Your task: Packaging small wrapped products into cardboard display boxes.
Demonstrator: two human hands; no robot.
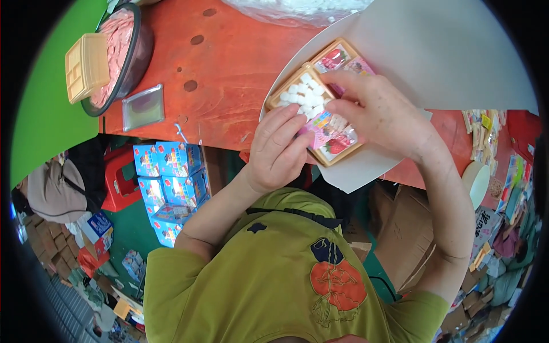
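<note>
A beige compartment tray (341,159) rests in front of me, with small white pieces (309,94) in its far part and pink packets with strawberry pictures (334,140) in its near part. My left hand (280,146) lies over its near left edge, fingers bent and closed on it, the tips beside the white pieces. Above its right side is my right hand (377,108), thumb and forefinger apart near the white pieces; its other fingers are partly hidden. Just beyond lies a second beige tray (338,43) holding similar packets, partly covered by the right hand.
Under the trays is a white sheet (349,177) on the red table (229,74). At left stand a dark bowl of pink packets (117,57), a stacked beige tray (86,68) and a clear lidded box (143,107). Blue boxes (174,183) are piled below the table edge.
</note>
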